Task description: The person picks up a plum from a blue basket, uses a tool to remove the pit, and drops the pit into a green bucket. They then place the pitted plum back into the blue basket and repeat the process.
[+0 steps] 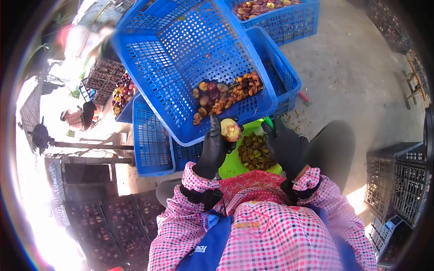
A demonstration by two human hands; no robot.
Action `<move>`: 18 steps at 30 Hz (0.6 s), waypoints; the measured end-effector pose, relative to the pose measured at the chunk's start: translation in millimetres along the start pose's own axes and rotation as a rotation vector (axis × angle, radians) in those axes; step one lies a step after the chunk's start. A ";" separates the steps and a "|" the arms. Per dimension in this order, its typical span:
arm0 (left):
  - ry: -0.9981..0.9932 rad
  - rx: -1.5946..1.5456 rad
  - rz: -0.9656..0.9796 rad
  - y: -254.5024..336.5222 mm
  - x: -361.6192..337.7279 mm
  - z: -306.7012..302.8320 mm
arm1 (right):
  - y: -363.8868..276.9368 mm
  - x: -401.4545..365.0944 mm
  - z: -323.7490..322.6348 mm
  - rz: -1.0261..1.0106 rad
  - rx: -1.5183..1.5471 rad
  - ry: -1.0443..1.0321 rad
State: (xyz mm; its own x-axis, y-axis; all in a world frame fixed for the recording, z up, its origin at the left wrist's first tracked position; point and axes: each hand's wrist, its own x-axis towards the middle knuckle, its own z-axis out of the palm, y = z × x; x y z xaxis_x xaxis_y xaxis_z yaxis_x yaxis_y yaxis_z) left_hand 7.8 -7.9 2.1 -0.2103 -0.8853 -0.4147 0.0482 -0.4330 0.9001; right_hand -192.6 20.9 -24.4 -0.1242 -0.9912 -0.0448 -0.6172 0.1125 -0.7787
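Note:
My left hand, in a black glove, is closed around a round, pale yellow and purple-red plum-like fruit. My right hand, gloved in black too, grips a small tool with a bright green part; its working end cannot be made out. Below both hands a lime-green basin holds many brownish-green cut pieces. Just beyond, a tilted blue crate contains several whole dark purple fruits and a heap of orange-brown pieces along its near side.
Under and beside the tilted crate stand more blue crates. Another blue crate full of fruit is at the back. Dark crates stand at right, and dark trays of fruit lie at lower left. Scraps litter the concrete floor.

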 end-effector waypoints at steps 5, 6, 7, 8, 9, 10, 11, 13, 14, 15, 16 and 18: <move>0.021 -0.081 0.006 -11.9 0.0 3.2 | -12.8 -15.6 3.7 -0.295 0.353 -0.134; 0.070 -0.052 0.006 -11.9 -1.8 9.5 | -10.9 -17.3 8.3 -0.287 0.356 -0.136; 0.117 -0.024 0.009 -11.7 -2.7 14.5 | -7.3 -17.9 15.0 -0.291 0.363 -0.165; 0.115 -0.023 0.006 -11.6 -2.7 17.4 | -5.1 -17.4 18.3 -0.298 0.368 -0.192; 0.123 -0.011 0.023 -11.7 -2.7 19.8 | -5.0 -17.1 18.2 -0.295 0.367 -0.192; 0.134 0.001 0.040 -12.2 -2.8 21.0 | -5.2 -17.0 18.0 -0.280 0.363 -0.212; 0.134 -0.001 0.039 -13.0 -2.8 21.6 | -5.2 -16.9 17.8 -0.266 0.360 -0.233; 0.123 0.070 0.109 -14.8 -2.9 22.1 | -1.6 -16.8 21.5 -0.274 0.377 -0.250; 0.124 0.071 0.104 -15.2 -3.2 23.4 | 0.1 -17.5 23.2 -0.281 0.397 -0.265; 0.133 0.072 0.114 -14.3 -2.7 26.1 | 0.8 -16.6 22.2 -0.276 0.398 -0.264; 0.142 0.073 0.124 -13.5 -2.4 28.0 | 0.9 -15.0 19.5 -0.266 0.450 -0.343; 0.091 0.104 0.125 -9.6 -1.0 26.8 | -1.5 -11.6 10.1 -0.254 0.502 -0.423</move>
State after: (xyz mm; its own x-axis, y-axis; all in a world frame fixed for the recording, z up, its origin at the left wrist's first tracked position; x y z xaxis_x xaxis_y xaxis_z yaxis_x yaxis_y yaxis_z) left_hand -18.5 1.6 -2.6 -0.1194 -0.9449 -0.3047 -0.0338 -0.3028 0.9525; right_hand -182.4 31.5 -29.1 0.3522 -0.9358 0.0168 -0.1412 -0.0709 -0.9874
